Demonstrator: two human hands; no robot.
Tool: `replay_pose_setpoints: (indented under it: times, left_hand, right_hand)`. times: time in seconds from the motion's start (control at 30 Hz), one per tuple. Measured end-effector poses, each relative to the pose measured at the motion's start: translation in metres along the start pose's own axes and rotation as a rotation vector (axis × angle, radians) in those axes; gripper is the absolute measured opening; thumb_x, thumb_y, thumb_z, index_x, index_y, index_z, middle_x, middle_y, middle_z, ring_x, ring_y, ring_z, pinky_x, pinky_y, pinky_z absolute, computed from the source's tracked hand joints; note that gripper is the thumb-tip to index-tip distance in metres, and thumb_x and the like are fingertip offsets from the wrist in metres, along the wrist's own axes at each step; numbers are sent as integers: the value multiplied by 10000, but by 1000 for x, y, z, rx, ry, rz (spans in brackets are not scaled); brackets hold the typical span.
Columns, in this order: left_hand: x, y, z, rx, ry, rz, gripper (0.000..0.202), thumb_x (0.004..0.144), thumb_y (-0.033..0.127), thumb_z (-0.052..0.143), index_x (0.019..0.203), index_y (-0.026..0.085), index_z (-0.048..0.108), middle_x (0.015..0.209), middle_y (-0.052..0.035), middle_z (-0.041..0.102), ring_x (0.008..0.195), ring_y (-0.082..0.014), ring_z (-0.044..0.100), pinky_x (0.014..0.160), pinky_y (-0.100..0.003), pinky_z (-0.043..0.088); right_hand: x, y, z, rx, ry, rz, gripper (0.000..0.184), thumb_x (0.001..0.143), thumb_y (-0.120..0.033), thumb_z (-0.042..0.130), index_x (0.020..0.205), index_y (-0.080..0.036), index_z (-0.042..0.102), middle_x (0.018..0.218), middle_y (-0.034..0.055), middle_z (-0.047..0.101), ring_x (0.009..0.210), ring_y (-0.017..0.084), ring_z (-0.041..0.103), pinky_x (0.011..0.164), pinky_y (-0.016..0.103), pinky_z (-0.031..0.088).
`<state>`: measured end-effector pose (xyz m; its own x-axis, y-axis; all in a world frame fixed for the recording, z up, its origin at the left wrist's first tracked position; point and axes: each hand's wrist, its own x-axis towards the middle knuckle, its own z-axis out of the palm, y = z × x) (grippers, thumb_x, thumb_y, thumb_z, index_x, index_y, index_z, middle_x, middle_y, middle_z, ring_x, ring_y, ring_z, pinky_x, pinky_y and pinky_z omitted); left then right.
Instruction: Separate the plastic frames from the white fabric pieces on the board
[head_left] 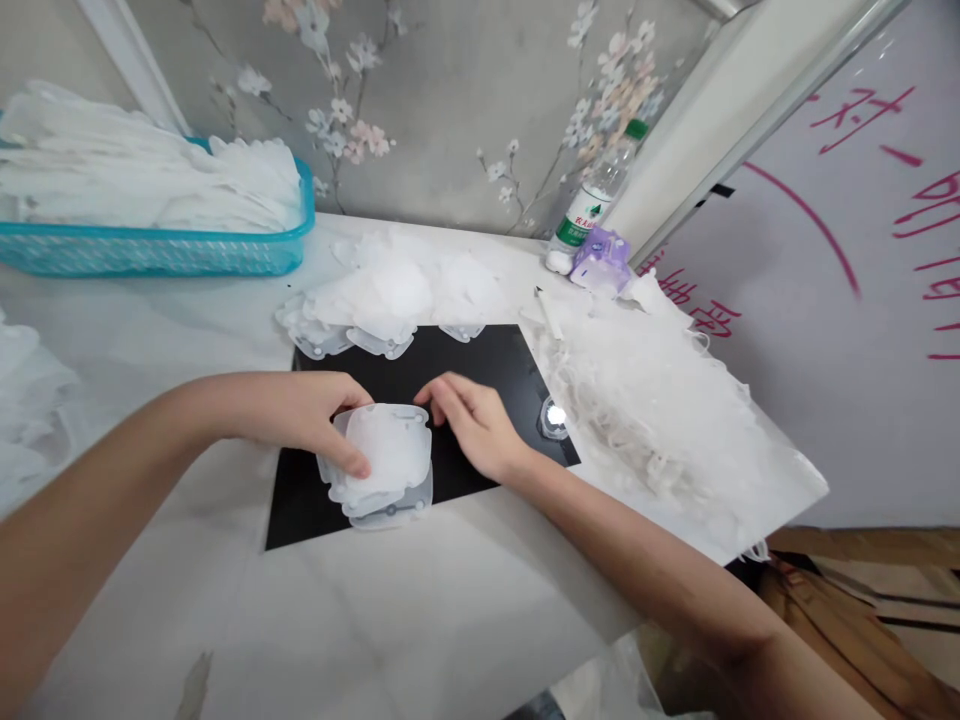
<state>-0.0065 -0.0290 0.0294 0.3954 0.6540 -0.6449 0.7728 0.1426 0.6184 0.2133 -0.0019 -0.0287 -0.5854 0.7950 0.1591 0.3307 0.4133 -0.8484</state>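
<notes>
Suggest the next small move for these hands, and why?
Perhaps the right hand should help square up the stack: its lower sheets jut out unevenly, the left hand grips one side, and the right is close by.

Bare arms and hands of the worker. The left forearm (pixel 105 510) enters from the near left and rises to a bent wrist (pixel 214 405); the left hand (pixel 319 412) points right, thumb (pixel 346 455) extended toward the near side, the other fingers on the far side, mostly hidden, in a clasp. The right forearm (pixel 615 535) runs from the near right; the right hand (pixel 474 425) points left, fingers loosely bent, palm hidden.
</notes>
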Motion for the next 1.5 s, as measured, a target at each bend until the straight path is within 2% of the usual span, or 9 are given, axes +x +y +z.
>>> replay_pose_setpoints:
  times: [0.13, 0.23, 0.47, 0.67, 0.8, 0.93, 1.03, 1.2, 1.5]
  left_hand:
    - [0, 1, -2, -37, -15, 0, 297, 594, 378, 785, 805, 197, 680, 774, 12, 685, 738, -192, 635, 585, -207, 453]
    - [0, 6, 1, -113, -71, 27, 322, 609, 346, 767, 880, 201, 670, 860, 0, 697, 814, -209, 648, 632, -218, 478]
    - [13, 0, 11, -215, -121, 142, 559, 571, 379, 784, 1070, 206, 601, 1039, -30, 684, 1026, -264, 626, 787, -282, 522]
    - [12, -4, 11, -221, -122, 134, 650, 549, 384, 807, 1131, 206, 579, 1057, -37, 676, 1037, -265, 624, 763, -270, 526]
    - [12, -7, 12, -336, -152, 136, 716, 582, 336, 804, 1231, 212, 527, 1084, -37, 673, 1019, -247, 630, 748, -268, 531]
    - [15, -13, 11, -407, -155, 202, 695, 606, 329, 803, 1240, 231, 535, 1073, -38, 676, 1005, -235, 635, 769, -269, 527]
    - [16, -17, 11, -442, -158, 236, 711, 611, 307, 804, 1263, 256, 527, 1091, -38, 676, 1005, -230, 635, 787, -273, 526]
    - [15, -17, 9, -438, -211, 285, 812, 593, 256, 811, 1329, 279, 470, 1024, -8, 684, 952, -210, 648, 800, -278, 520]
    - [17, -16, 11, -477, -201, 231, 756, 679, 302, 779, 1354, 258, 442, 988, -33, 674, 933, -214, 653, 759, -276, 541]
  right_hand:
    - [30, 19, -14, -290, 290, 31, 262, 907, -322, 470, 1070, -163, 601, 1006, 64, 620, 700, 134, 554, 708, 277, 450]
    - [50, 27, -22, -530, 276, 135, 412, 887, -329, 517, 1255, -145, 535, 1248, 125, 550, 890, 212, 612, 732, 321, 464]
    - [59, 28, -23, -612, 250, 130, 250, 955, -276, 363, 993, -175, 589, 1071, 83, 618, 831, 195, 603, 718, 311, 426]
    - [44, 32, -29, 51, 232, 89, 189, 940, -368, 371, 825, -225, 418, 571, -74, 382, 472, 91, 398, 495, 224, 324]
    - [32, 13, -34, 468, 54, 164, 223, 881, -444, 467, 851, -223, 455, 560, -98, 294, 396, 53, 212, 390, 210, 178]
    - [20, -14, -25, 550, -197, 141, 254, 847, -470, 519, 893, -220, 503, 619, -76, 393, 437, 52, 288, 398, 195, 225]
    - [13, -22, -12, 362, -251, 44, 213, 885, -418, 482, 892, -208, 520, 650, -53, 476, 512, 70, 390, 475, 202, 321]
    - [7, -19, -1, -56, -86, -146, 156, 914, -301, 427, 931, -205, 549, 649, -48, 543, 549, 83, 437, 561, 218, 358]
    - [7, -13, 4, -542, 87, -131, 296, 930, -392, 396, 1080, -210, 574, 706, -13, 625, 585, 118, 553, 560, 239, 351]
